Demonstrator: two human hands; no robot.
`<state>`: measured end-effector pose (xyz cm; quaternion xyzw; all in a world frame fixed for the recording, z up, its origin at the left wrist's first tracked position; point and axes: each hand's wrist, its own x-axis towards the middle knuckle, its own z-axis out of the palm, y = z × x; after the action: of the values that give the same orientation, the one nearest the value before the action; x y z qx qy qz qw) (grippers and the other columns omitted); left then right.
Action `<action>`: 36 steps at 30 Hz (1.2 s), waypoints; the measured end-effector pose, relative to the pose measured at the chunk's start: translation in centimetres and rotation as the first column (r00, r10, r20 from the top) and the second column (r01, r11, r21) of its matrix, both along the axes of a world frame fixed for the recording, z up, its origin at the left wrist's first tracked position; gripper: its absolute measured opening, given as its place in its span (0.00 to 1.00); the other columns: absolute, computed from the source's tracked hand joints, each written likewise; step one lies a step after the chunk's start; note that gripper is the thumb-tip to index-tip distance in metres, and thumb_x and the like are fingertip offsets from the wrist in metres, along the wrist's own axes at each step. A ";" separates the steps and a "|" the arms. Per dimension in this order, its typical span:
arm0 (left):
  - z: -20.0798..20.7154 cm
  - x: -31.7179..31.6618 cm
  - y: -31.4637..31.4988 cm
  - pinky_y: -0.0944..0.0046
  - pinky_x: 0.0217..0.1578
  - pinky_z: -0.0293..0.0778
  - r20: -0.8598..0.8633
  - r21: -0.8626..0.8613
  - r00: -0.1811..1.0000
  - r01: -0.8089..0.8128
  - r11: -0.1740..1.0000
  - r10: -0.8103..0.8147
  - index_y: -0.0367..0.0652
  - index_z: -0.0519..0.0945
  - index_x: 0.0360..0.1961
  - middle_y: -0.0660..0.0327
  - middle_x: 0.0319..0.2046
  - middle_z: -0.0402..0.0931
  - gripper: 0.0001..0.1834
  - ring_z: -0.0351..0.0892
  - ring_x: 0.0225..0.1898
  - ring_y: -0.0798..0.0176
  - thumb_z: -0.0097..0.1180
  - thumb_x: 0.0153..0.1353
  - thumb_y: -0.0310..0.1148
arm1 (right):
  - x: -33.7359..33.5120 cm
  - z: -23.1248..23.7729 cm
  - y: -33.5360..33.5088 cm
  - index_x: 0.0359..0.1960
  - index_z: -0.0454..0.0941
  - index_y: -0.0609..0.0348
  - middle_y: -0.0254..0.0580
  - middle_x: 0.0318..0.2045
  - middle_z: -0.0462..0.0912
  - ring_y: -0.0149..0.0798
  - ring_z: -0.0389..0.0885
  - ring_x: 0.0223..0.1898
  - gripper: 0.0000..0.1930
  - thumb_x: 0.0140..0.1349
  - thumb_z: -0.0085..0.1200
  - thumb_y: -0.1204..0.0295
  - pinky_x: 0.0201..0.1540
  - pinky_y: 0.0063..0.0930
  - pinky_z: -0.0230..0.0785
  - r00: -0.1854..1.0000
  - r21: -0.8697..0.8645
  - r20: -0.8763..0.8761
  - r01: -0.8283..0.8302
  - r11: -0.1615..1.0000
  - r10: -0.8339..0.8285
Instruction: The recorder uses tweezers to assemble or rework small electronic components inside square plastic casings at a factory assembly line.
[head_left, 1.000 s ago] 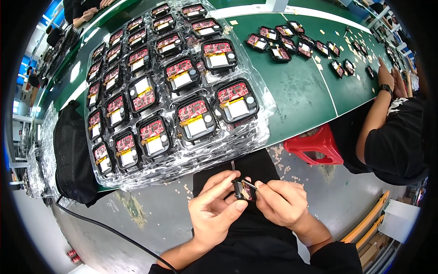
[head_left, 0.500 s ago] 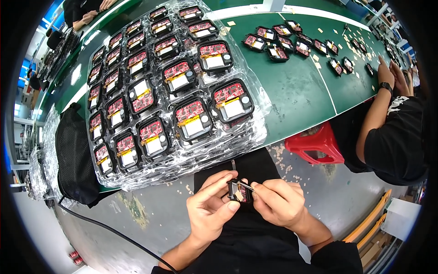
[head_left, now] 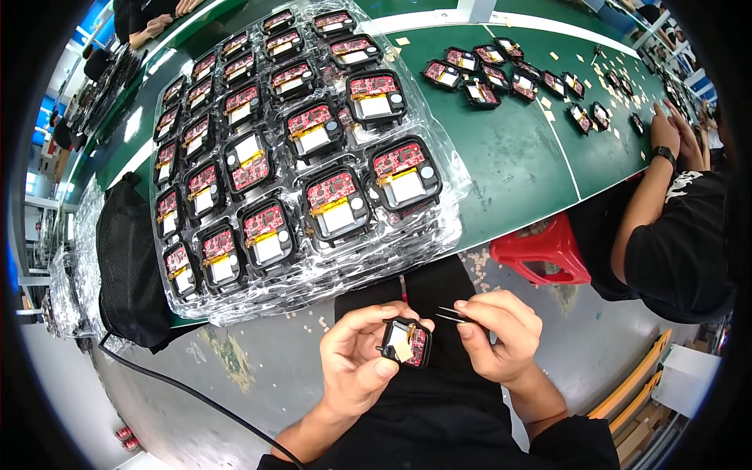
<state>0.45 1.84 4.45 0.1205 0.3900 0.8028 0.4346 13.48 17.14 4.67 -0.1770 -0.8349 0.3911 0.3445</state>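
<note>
Between the thumb and fingers of my left hand (head_left: 350, 362) is a small black device housing (head_left: 424, 345), held tilted over my lap. Its open face shows a red circuit board, a pale battery and a tan sticker-like piece (head_left: 403, 347) lying partly across it. My right hand (head_left: 502, 333) pinches a pair of metal tweezers (head_left: 451, 315), their tips apart from each other and clear of the housing, pointing toward it. Nothing shows between the tips. Beyond my hands, clear plastic trays (head_left: 376, 251) are stacked on the table and hold rows of similar housings (head_left: 334, 205).
More housings (head_left: 481, 94) lie loose on the green table (head_left: 501, 172), with tan scraps scattered about. A red plastic stool (head_left: 540, 249) and a co-worker's arm (head_left: 644, 200) are at the right. A black mesh bag (head_left: 129, 262) hangs at the left; a black cable (head_left: 204, 398) runs below it.
My right hand has drawn the tweezers off the housing, to the right. My left hand has turned the housing so its inside faces up more.
</note>
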 end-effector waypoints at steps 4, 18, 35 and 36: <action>0.2 0.1 0.2 0.45 0.57 0.79 -0.035 0.016 0.999 0.020 1.000 -0.019 0.39 0.74 0.58 0.43 0.51 0.75 0.33 0.83 0.51 0.43 0.74 0.56 0.39 | -0.2 0.1 0.0 0.39 0.85 0.66 0.48 0.31 0.84 0.41 0.83 0.26 0.11 0.53 0.68 0.78 0.28 0.29 0.74 0.999 0.013 -0.033 -0.026 1.000 0.026; 5.6 -4.7 -1.4 0.45 0.45 0.86 -0.543 0.199 0.839 0.087 0.976 0.036 0.40 0.73 0.50 0.47 0.44 0.74 0.31 0.85 0.43 0.42 0.79 0.50 0.35 | -4.8 2.9 7.4 0.45 0.81 0.66 0.51 0.39 0.81 0.49 0.82 0.31 0.11 0.60 0.61 0.83 0.34 0.38 0.75 0.954 0.282 -0.096 0.298 0.912 -0.283; 16.4 -17.7 11.9 0.64 0.50 0.82 -0.835 -0.273 0.528 -0.150 0.950 -0.157 0.35 0.76 0.50 0.56 0.47 0.76 0.20 0.82 0.48 0.63 0.69 0.57 0.21 | -9.1 2.4 13.0 0.47 0.78 0.54 0.44 0.44 0.75 0.49 0.84 0.35 0.14 0.62 0.63 0.65 0.34 0.45 0.77 0.855 0.402 0.261 0.326 0.855 -0.449; 16.2 -18.9 13.4 0.64 0.49 0.81 -0.923 -0.225 0.361 -0.230 0.947 -0.131 0.35 0.77 0.47 0.57 0.45 0.77 0.18 0.82 0.47 0.63 0.70 0.57 0.23 | -9.2 2.3 12.9 0.46 0.78 0.54 0.44 0.44 0.75 0.49 0.84 0.35 0.14 0.62 0.63 0.65 0.34 0.45 0.77 0.858 0.400 0.257 0.324 0.857 -0.444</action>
<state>-18.43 15.22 20.66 0.4693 0.6929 0.5325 0.1266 4.29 30.05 6.99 -0.3445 -0.8833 0.1250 0.2923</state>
